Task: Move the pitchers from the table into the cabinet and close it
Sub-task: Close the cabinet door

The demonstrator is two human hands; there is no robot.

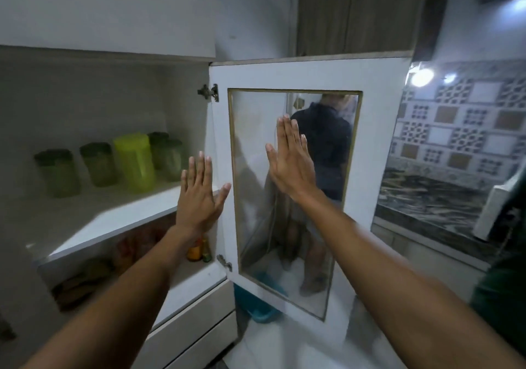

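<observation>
Several green pitchers stand in a row on the upper shelf (119, 215) of the open cabinet, among them a bright lime pitcher (135, 162) and a darker pitcher (58, 172) at the left end. The cabinet door (378, 129), white with a glass pane, hangs open to the right on its hinges. My left hand (200, 192) is raised flat with straight fingers in front of the door's hinge edge. My right hand (287, 158) lies flat against the glass pane, fingers straight. Neither hand holds anything.
Bottles (199, 250) and blurred items sit on the lower shelf. White drawers (193, 320) lie below the cabinet. A teal tub (256, 303) stands on the floor behind the door. A dark marble counter (427, 203) and patterned tiles are at right. A person is seen in the glass.
</observation>
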